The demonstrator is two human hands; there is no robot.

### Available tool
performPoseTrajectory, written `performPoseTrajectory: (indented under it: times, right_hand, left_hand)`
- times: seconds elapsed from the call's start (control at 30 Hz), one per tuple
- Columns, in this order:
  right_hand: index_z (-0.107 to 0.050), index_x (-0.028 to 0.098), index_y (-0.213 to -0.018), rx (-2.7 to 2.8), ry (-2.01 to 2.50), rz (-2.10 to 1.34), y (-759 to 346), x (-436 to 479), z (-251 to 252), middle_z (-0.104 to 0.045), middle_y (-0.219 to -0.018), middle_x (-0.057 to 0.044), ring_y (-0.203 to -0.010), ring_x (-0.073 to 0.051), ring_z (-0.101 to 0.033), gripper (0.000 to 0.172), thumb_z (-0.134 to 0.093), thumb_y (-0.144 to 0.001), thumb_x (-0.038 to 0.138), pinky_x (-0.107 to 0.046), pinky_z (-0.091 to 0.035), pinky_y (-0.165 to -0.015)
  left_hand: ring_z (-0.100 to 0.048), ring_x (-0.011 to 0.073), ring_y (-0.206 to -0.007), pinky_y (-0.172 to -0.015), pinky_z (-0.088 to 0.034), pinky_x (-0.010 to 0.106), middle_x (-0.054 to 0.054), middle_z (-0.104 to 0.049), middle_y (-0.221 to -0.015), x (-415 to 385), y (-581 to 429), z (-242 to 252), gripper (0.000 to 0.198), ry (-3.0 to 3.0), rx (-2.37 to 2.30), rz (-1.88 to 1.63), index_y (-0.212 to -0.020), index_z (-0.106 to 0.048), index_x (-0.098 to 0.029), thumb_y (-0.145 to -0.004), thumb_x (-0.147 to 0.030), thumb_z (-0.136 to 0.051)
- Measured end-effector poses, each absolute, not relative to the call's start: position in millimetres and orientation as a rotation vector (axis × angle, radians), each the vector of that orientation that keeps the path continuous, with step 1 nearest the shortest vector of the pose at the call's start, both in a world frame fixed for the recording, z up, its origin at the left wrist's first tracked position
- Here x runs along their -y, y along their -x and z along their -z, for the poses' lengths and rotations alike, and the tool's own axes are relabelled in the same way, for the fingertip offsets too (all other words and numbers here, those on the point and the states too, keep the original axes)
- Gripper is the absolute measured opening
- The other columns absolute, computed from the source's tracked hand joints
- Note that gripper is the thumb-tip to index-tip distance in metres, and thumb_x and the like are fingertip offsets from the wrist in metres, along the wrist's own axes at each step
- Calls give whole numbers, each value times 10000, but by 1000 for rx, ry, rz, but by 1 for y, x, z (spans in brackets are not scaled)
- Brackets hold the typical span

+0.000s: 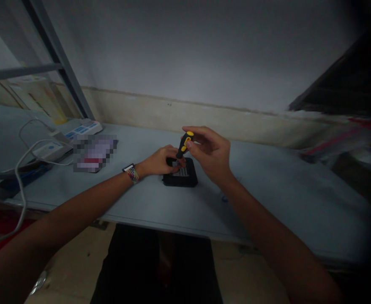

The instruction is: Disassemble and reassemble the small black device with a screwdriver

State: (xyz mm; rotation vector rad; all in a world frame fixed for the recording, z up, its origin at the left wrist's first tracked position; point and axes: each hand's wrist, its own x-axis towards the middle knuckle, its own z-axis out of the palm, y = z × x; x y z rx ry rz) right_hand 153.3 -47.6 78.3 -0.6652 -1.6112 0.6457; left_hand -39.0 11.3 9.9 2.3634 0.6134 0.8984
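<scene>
A screwdriver [184, 145] with a black and yellow handle is in my right hand [212, 153], thumb and fingers closed on the handle. It tilts, its lower end pointing down over a small black case [180, 181]. Light grey rows show inside the case; their details are too blurred to tell. My left hand [160, 161] is at the left side of the case, its fingers curled together near the screwdriver's lower end. What those fingers pinch is too small and dim to make out. A patterned band is on my left wrist.
On the left of the light blue table [135, 207] lie a blurred-out phone-like object [97, 154], a white power strip [83, 128] and a white cable [20, 185]. A clear container [42, 99] stands behind them. Plastic bags [347, 139] lie at the right.
</scene>
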Motion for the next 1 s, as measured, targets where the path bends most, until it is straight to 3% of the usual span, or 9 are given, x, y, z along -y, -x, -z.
performPoseTrajectory:
  times: [0.17,0.43,1.0]
  right_hand:
    - [-838,325,-1178,1615,698,-659,-154,48,-76,-768,-1076,-47,-934,-211,-738,299,-839,-916,468,-333,-704,-759]
    - [-844,335,-1156,1591,691,-664,-154,48,-76,-771,-1050,-37,-878,-201,-733,251,-835,-916,409,-314,-698,-692]
    - [-849,337,-1158,1607,706,-675,-153,45,-68,-790,-1064,-26,-909,-190,-753,250,-828,-909,349,-303,-698,-740]
  left_hand:
    - [-738,242,-1081,-1092,-553,480,35,-818,-1076,-12,39,-10,230,-2364,-628,-885,-936,-842,-271,-791,-100,-787]
    - [-744,245,-1095,-1105,-549,480,44,-822,-1095,-11,40,-11,219,-2365,-608,-877,-953,-833,-251,-800,-106,-775]
    - [-747,231,-1016,-1039,-566,444,39,-813,-1037,-12,40,-8,224,-2403,-537,-946,-957,-820,-234,-793,-92,-765]
